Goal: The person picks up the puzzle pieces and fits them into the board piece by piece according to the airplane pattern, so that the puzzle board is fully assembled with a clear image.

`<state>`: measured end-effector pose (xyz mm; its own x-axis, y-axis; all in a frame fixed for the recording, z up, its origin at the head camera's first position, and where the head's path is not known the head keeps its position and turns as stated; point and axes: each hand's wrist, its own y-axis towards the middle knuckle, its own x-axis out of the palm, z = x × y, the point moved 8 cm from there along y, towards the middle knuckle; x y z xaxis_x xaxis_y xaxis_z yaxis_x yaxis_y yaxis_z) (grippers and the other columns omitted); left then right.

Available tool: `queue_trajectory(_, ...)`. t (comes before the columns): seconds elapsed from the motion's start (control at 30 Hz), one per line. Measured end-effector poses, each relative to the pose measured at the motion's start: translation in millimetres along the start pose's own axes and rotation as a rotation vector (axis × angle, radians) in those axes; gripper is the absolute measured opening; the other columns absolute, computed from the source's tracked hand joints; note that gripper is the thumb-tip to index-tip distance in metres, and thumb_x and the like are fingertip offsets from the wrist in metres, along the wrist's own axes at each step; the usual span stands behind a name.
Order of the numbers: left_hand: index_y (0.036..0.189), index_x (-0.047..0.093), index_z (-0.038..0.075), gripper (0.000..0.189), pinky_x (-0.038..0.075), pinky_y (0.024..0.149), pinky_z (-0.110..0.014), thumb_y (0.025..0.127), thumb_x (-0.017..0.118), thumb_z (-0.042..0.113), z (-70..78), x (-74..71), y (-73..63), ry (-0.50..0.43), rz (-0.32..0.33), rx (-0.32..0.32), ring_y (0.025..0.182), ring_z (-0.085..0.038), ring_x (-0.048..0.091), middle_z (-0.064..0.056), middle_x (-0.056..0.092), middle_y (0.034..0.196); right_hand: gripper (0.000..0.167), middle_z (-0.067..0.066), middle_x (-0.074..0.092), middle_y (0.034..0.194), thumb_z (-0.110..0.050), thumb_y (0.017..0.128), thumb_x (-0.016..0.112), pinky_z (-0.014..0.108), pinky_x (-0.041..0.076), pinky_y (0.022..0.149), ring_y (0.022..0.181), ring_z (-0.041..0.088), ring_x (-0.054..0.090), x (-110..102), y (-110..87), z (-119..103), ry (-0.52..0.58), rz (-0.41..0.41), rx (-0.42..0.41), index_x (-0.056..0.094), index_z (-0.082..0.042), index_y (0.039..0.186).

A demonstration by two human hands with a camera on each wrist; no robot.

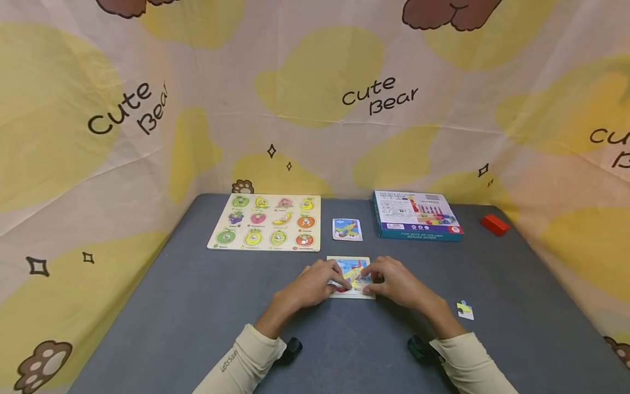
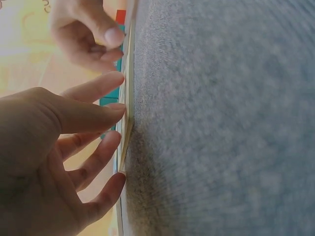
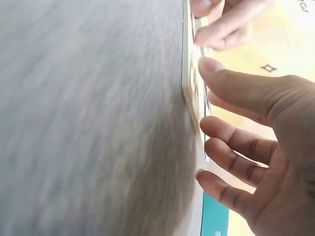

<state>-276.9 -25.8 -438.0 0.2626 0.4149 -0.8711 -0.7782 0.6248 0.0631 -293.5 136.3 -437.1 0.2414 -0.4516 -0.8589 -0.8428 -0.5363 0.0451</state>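
A small jigsaw puzzle board with a pale frame and a colorful airplane picture lies flat on the table. My left hand comes in from the left, its fingertips touching the puzzle's lower middle. From the right, my right hand rests thumb and fingertips on the picture's right side. In the left wrist view, the left hand has its fingers loosely spread along the board's edge. The right wrist view shows the right hand with fingers apart and its thumb at the board. The hands cover part of the picture.
A loose jigsaw piece lies to the right. Behind the puzzle is an airplane picture card, between a fruit board and a boxed toy set. A red block sits at the back right. Patterned cloth hangs around the table.
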Motion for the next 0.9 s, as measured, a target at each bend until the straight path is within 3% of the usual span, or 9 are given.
queue_trajectory(0.33,0.112,0.086,0.023,0.027,0.036,0.081,-0.038,0.099,0.070,0.005,-1.0,1.5,2.0,-0.019,0.007,-0.015,0.104,-0.018,0.054,0.004,0.067,0.113,0.031,-0.006,0.066,0.104,-0.033,0.092,0.084,0.042,0.048,0.089,0.101,0.017,0.055,-21.5,-38.3,34.3,-0.003,-0.010,0.125,0.080,-0.016,0.118)
queue_trajectory(0.7,0.112,0.086,0.021,0.028,0.035,0.082,-0.041,0.099,0.069,0.003,-2.3,1.3,1.6,-0.051,0.010,-0.011,0.108,-0.021,0.054,0.002,0.067,0.115,0.041,-0.003,0.069,0.111,-0.039,0.089,0.086,0.046,0.049,0.089,0.103,0.018,0.058,-49.6,-87.6,73.3,-0.036,0.020,0.160,0.079,-0.015,0.120)
queue_trajectory(0.9,0.113,0.085,0.022,0.030,0.036,0.085,-0.042,0.099,0.068,0.002,-2.9,1.6,1.9,-0.055,0.001,-0.025,0.112,-0.022,0.055,0.002,0.067,0.118,0.046,-0.002,0.069,0.112,-0.042,0.085,0.089,0.041,0.049,0.084,0.100,0.018,0.058,-61.8,-114.9,94.0,-0.050,0.042,0.210,0.079,-0.015,0.121)
